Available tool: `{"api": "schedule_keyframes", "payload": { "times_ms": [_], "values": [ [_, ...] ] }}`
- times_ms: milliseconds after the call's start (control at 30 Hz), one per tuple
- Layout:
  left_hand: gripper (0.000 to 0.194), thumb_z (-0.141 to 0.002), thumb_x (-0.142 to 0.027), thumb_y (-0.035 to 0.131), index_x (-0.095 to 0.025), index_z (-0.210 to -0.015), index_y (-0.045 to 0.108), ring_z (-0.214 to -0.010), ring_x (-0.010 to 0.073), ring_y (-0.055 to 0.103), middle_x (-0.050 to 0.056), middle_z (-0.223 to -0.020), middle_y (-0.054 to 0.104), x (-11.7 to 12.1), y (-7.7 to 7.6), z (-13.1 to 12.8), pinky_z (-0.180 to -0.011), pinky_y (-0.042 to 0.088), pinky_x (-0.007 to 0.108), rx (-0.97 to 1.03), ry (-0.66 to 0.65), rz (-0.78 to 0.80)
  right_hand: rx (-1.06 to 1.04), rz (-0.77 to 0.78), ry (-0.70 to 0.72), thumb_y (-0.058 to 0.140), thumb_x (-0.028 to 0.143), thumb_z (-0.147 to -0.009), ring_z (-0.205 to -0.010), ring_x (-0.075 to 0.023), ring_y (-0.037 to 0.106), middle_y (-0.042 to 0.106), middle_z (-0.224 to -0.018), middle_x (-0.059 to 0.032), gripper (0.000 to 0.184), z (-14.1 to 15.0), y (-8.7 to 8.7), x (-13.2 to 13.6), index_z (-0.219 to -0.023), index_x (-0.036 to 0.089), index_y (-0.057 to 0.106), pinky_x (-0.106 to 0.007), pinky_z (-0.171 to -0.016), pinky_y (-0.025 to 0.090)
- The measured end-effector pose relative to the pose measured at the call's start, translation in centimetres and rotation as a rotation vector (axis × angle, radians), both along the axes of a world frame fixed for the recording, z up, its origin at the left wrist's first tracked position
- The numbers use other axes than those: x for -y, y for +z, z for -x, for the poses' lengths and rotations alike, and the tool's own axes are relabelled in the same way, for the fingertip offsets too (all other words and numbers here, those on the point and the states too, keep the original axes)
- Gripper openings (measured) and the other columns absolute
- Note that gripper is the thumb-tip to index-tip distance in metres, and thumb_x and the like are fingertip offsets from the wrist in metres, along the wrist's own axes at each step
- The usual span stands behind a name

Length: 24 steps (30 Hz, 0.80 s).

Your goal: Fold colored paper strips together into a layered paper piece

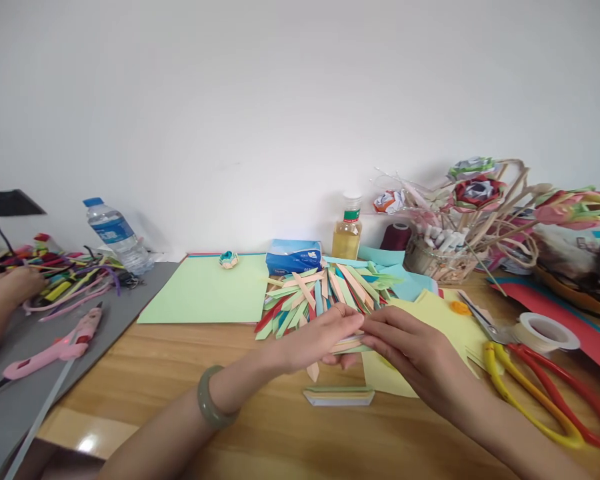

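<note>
My left hand (pixel 320 337) and my right hand (pixel 413 340) meet over the table, fingers closed on a small stack of folded paper strips (pixel 347 345) in pale colours. Much of that stack is hidden behind the fingers. A jade-green bangle (pixel 213 398) circles my left wrist. On the wood just below my hands lies another folded paper piece (pixel 339 397), green, yellow and white in layers. Right behind them spreads a pile of cut paper strips (pixel 300 300) in green, peach, red and blue. Yellow paper sheets (pixel 425 320) lie partly under my right hand.
Red and yellow-handled scissors (pixel 535 393) and a tape roll (pixel 545 332) sit right. Behind stand a tissue pack (pixel 294 259), an oil-coloured bottle (pixel 347 230) and a basket of paper flowers (pixel 440 260). Left are green paper (pixel 205 290), a pink glue gun (pixel 55 353) and another person's hand (pixel 17 287).
</note>
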<state>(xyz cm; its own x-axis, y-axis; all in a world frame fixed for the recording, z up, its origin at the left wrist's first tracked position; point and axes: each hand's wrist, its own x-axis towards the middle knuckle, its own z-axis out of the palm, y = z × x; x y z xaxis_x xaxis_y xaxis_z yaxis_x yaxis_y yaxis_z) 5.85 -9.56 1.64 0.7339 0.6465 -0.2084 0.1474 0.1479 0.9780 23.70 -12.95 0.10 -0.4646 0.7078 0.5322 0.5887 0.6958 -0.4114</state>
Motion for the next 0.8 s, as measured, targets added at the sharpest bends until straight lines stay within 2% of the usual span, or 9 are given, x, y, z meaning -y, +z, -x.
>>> {"api": "schedule_keyframes", "payload": {
  "times_ms": [100,267,433,533,633,800],
  "values": [
    [0.034,-0.083,-0.044,0.045,-0.018,-0.103,0.05,-0.053,0.0079,0.039,0.0,-0.068,0.056,0.7,-0.1,0.0,-0.05,0.031,0.019,-0.069,-0.075,-0.05,-0.048,-0.002,-0.049,0.045,0.02,-0.089,-0.078,-0.0145,0.062,0.063,-0.087,-0.0063,0.025,-0.8,-0.7,1.2,-0.107,0.024,0.063,-0.024,-0.065,0.051],
    [0.032,-0.083,-0.038,0.046,-0.016,-0.093,0.067,-0.062,0.0094,0.045,0.004,-0.079,0.063,2.3,-1.0,-0.5,-0.056,0.037,0.019,-0.12,-0.042,-0.162,-0.037,-0.08,-0.095,0.047,0.016,-0.087,-0.068,-0.012,0.059,0.058,-0.078,-0.0042,0.023,-1.7,-1.7,3.3,-0.101,0.023,0.064,-0.021,-0.055,0.05],
    [0.028,-0.079,-0.034,0.051,-0.015,-0.086,0.071,-0.06,0.0095,0.045,0.003,-0.07,0.062,4.0,-2.4,-1.1,-0.053,0.034,0.019,-0.062,0.039,-0.051,0.124,-0.191,-0.062,0.047,0.02,-0.088,-0.076,-0.0152,0.06,0.061,-0.088,-0.0085,0.026,-2.5,-2.9,5.4,-0.112,0.021,0.057,-0.024,-0.059,0.051],
    [0.025,-0.074,-0.032,0.057,-0.016,-0.087,0.071,-0.063,0.0099,0.048,0.003,-0.074,0.063,5.0,-3.2,-1.5,-0.051,0.034,0.018,-0.056,0.133,0.066,0.248,-0.205,-0.039,0.049,0.022,-0.088,-0.085,-0.0186,0.06,0.063,-0.096,-0.0102,0.032,-3.2,-3.7,6.8,-0.12,0.02,0.052,-0.029,-0.067,0.051],
    [0.03,-0.068,-0.033,0.064,-0.013,-0.09,0.069,-0.067,0.0103,0.051,0.004,-0.076,0.061,6.0,-3.9,-2.0,-0.053,0.038,0.018,-0.042,0.209,0.185,0.314,-0.237,-0.024,0.043,0.017,-0.09,-0.094,-0.0197,0.058,0.062,-0.105,-0.0113,0.035,-4.1,-4.9,7.9,-0.125,0.019,0.048,-0.032,-0.073,0.05],
    [0.043,-0.073,-0.039,0.06,-0.013,-0.106,0.064,-0.051,0.006,0.047,0.001,-0.068,0.057,7.2,-4.5,-2.2,-0.053,0.043,0.022,-0.028,0.137,0.215,0.313,-0.366,-0.034,0.043,0.012,-0.089,-0.105,-0.0222,0.053,0.062,-0.108,-0.0106,0.033,-5.5,-6.7,8.9,-0.119,0.018,0.054,-0.035,-0.081,0.048]
  ]
}}
